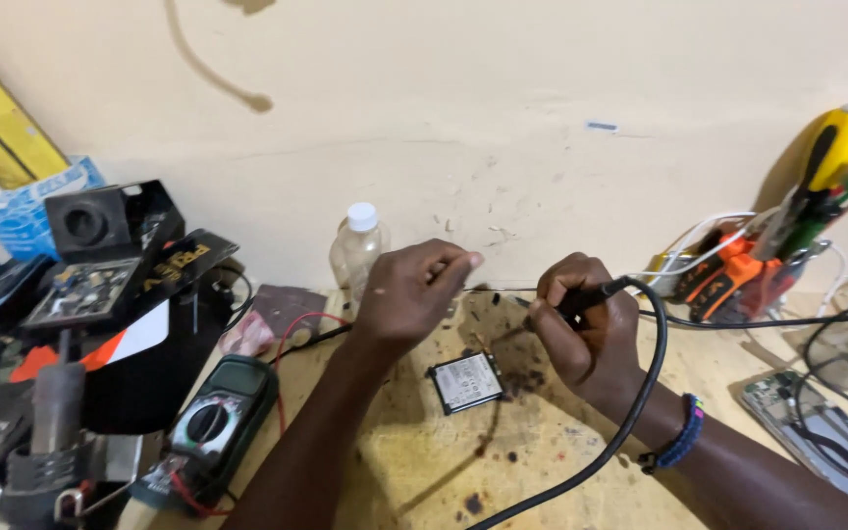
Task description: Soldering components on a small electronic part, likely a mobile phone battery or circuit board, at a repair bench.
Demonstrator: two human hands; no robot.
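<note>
My right hand (581, 324) grips a black corded tool like a pen, its handle (596, 292) sticking out to the right and its tip pointing down toward the bench. A thick black cable (640, 393) loops from it past my wrist. My left hand (414, 294) hovers above the bench with fingertips pinched together; whether something thin is held there I cannot tell. A small rectangular phone battery (465, 381) lies flat on the scarred wooden bench (414, 461), just below and between both hands.
A dark green multimeter (210, 424) with red lead lies at the left, next to stacked black gear (90, 275). A clear plastic bottle (357, 250) stands by the wall. Screwdrivers and pliers (787, 236) cluster at the right, and an opened phone (817, 432) lies near the right edge.
</note>
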